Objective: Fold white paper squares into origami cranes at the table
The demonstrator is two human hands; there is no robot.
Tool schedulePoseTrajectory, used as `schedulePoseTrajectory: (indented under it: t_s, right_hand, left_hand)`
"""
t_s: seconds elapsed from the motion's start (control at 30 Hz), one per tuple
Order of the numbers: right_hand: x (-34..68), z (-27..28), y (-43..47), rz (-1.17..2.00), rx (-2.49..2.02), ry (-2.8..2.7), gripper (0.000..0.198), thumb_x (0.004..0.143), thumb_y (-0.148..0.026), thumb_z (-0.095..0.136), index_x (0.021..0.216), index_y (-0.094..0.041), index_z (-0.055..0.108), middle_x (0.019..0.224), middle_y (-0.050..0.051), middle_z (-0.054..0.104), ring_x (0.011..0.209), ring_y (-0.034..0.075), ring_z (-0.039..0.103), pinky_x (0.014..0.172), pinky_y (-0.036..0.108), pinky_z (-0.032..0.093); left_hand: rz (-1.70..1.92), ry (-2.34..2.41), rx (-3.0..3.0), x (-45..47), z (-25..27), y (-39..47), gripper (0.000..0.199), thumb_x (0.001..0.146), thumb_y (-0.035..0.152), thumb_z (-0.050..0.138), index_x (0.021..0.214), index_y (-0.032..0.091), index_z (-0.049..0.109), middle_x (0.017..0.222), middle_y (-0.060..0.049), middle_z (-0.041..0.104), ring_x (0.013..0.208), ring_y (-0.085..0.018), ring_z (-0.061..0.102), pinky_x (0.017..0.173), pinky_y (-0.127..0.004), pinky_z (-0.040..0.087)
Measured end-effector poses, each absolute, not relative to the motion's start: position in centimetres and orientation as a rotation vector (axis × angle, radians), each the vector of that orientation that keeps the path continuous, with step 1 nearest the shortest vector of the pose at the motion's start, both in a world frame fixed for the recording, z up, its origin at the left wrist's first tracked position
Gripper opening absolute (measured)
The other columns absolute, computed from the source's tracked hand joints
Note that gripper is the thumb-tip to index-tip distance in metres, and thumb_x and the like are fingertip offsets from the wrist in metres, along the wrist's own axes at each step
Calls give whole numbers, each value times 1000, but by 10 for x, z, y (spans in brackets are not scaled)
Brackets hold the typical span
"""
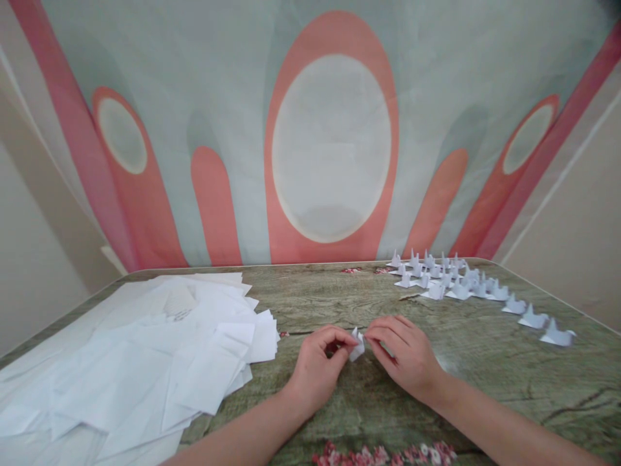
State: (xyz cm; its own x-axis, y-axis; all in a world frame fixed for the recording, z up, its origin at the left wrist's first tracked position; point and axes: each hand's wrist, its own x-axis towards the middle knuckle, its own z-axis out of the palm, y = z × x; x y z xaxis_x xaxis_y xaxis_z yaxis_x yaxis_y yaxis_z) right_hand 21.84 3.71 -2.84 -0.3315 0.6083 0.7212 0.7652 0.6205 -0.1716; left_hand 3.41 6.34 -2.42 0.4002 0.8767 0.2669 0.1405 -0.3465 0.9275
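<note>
A small white folded paper piece point(357, 346) with pointed tips, like an unfinished-looking paper crane, is held just above the wooden-patterned table near the middle. My left hand point(320, 362) pinches its left side between thumb and fingers. From the right, my right hand point(407, 356) has its fingertips drawn together at the paper's right edge; exactly what they grip is partly hidden. Several finished white paper cranes point(513, 304) stand in rows at the table's back right, beyond my right hand.
A large spread pile of white paper sheets point(126, 362) covers the left of the table point(310, 298). Pink flowers point(378, 455) are printed along the near edge. A curtain-like backdrop point(334, 142) with coral shapes hangs directly behind the table.
</note>
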Motion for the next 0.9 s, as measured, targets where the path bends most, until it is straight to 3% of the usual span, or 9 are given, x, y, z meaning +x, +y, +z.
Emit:
schedulePoseTrajectory:
  t_s: [0.27,0.53,0.9]
  right_hand:
    - [209,-22,30,243,-1146,-1828,9,82,-21,53,90,-19,54,85,5,55,74,16,55,69,31,46]
    - [207,-22,31,369,-1159,-1766,10,86,-23,48,84,-19,57,81,4,56,75,16,55,68,28,46]
    - [208,-32,34,737,-1213,-1670,21,83,-30,54,101,-19,48,79,2,59,72,15,58,66,28,48]
  left_hand:
    - [1067,877,1763,34,-22,63,22,70,1,51,73,17,65,77,-2,64,72,-13,57,66,-22,43]
    - [1044,871,1770,33,-23,63,20,71,3,52,74,17,65,76,-2,64,72,-14,57,67,-23,44]
    - [1027,837,1543,37,-27,65,1,71,13,61,71,14,60,71,-2,59,66,-13,57,64,-23,46]
